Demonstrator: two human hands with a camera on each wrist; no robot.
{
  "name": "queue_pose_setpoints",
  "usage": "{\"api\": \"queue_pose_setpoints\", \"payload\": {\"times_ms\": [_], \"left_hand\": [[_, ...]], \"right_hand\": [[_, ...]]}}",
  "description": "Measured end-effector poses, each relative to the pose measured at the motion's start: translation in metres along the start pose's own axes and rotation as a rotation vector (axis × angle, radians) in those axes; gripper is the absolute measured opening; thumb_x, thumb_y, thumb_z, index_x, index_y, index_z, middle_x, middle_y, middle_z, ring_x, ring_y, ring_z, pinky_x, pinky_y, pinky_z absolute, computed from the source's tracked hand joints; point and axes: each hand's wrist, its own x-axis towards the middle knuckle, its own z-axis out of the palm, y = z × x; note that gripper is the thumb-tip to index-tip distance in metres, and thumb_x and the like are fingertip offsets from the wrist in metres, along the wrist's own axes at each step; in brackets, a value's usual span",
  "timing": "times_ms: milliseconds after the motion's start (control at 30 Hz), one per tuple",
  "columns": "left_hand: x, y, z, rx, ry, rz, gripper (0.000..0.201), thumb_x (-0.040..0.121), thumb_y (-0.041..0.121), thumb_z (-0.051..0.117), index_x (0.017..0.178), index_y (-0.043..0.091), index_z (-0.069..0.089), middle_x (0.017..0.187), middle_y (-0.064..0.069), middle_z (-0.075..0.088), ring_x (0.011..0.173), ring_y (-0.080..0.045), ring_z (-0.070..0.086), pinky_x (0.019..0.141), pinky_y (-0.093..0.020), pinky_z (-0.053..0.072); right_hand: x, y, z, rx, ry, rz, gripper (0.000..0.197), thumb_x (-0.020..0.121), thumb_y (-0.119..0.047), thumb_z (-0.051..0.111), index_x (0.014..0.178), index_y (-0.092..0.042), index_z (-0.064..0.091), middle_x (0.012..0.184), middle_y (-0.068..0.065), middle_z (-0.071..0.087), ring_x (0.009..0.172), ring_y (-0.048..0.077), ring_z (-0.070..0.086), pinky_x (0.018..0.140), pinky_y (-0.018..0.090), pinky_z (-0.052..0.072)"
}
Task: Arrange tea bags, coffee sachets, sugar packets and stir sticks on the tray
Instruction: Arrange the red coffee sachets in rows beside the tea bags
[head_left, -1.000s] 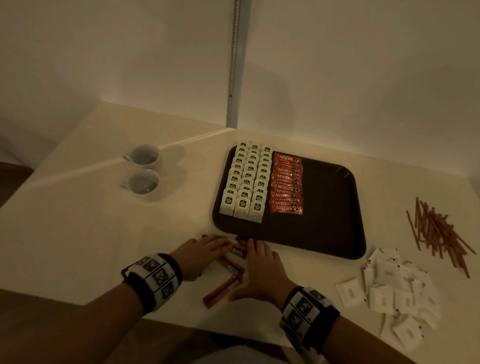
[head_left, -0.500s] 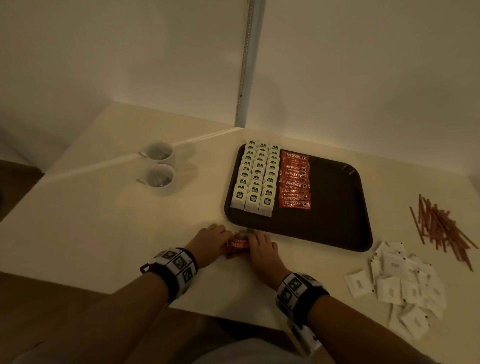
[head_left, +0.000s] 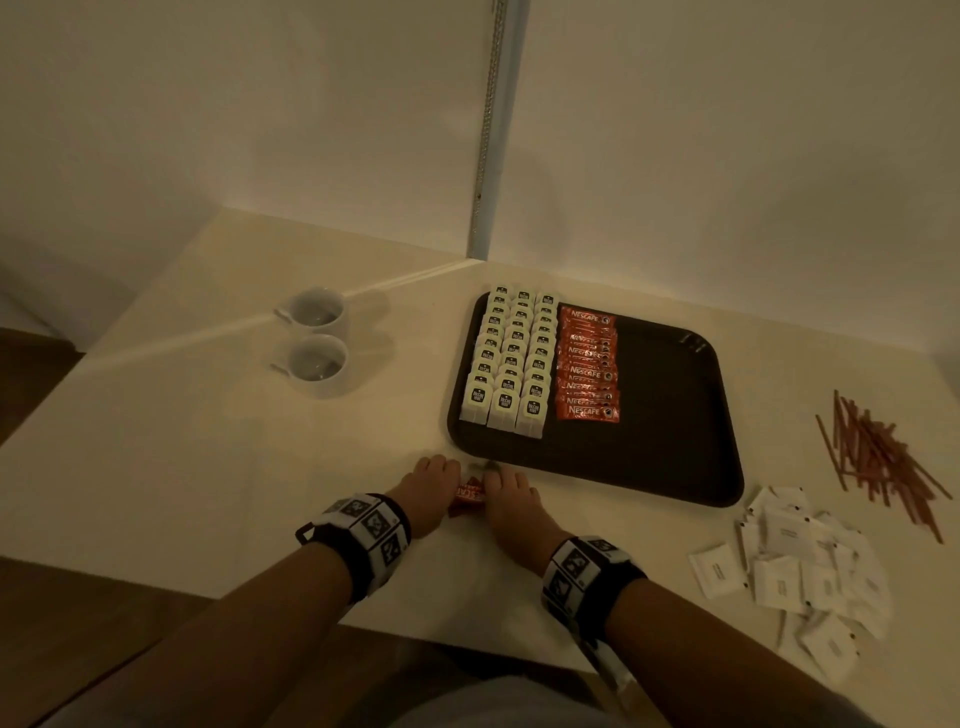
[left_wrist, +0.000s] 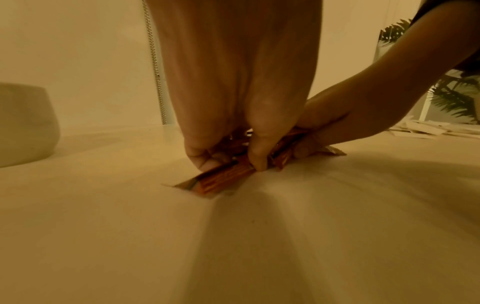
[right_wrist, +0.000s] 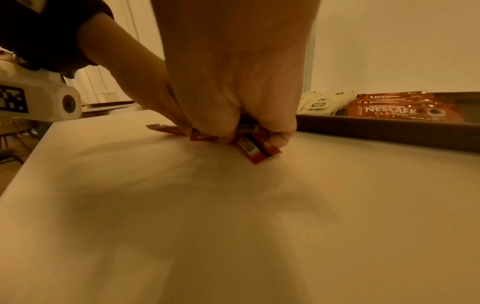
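Pale worktop (head_left: 218, 467) filled the head view, set into a wall corner. Dark rectangular tray (head_left: 670, 431) lay on it, right of centre. Tea bags (head_left: 511, 358) stood in three neat rows along the tray's left side; just beside them, one column of overlapping red coffee sachets (head_left: 588, 364), labels reading Nescafe. The tray's right half was bare dark surface. Two white cups (head_left: 316, 340) sat well apart to the left of the tray, one behind the other. Sugar packets (head_left: 800, 561) lay in a loose white heap on the worktop off the tray's near right corner. Stir sticks (head_left: 878, 460) lay in a scattered reddish pile beyond the heap, right of the tray. Both hands were down on the worktop just in front of the tray's near edge, close together, each wrist banded. Left hand (head_left: 428, 491) had fingers curled down, thumb and fingertips pinching a small bunch of loose sachets (head_left: 470, 493) against the surface; one sachet end stuck out towards the left wrist camera. Right hand (head_left: 511, 501) gripped the same bunch from the other side, fingers curled over it, a sachet end poking out below the fingertips. The bunch rested on the worktop, not on the tray.
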Motion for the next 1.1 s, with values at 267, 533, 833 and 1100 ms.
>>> {"api": "queue_pose_setpoints", "payload": {"times_ms": [267,533,833,1100], "left_hand": [[0.003,0.01,0.002,-0.057,-0.019,-0.077,0.048,0.097,0.025,0.048,0.138,0.006,0.03,0.139,-0.016,0.039,0.124,-0.03,0.042,0.103,-0.04,0.039],[0.003,0.018,-0.039,-0.347,0.015,0.0,0.012,0.095,0.01,0.043,0.105,0.015,0.042,0.113,-0.012,0.049,0.094,-0.019,0.044,0.08,-0.028,0.037],[-0.006,0.036,-0.082,-0.92,0.001,0.19,0.049,0.084,0.02,0.071,0.124,0.031,0.044,0.111,0.011,0.057,0.098,-0.002,0.056,0.079,-0.012,0.043],[0.003,0.038,-0.084,-0.923,0.252,0.23,0.062,0.082,0.011,0.072,0.128,0.019,0.031,0.104,0.011,0.058,0.09,-0.003,0.061,0.073,-0.014,0.048]], "right_hand": [[-0.001,0.002,-0.027,0.049,-0.132,-0.083,0.037,0.099,-0.022,0.042,0.134,-0.011,0.038,0.137,0.013,0.046,0.122,0.026,0.047,0.102,0.035,0.039],[0.001,0.022,-0.096,0.196,-0.296,-0.082,0.02,0.098,-0.017,0.043,0.115,-0.012,0.051,0.112,0.009,0.057,0.097,0.019,0.054,0.084,0.025,0.041],[-0.007,0.028,-0.152,0.566,-0.075,-0.116,0.023,0.092,-0.023,0.057,0.114,-0.013,0.055,0.088,-0.009,0.053,0.061,0.005,0.05,0.048,0.012,0.042],[0.008,0.013,-0.159,0.647,-0.138,-0.107,0.039,0.077,-0.023,0.076,0.111,-0.01,0.061,0.096,0.001,0.066,0.077,0.004,0.06,0.065,0.013,0.048]]}}
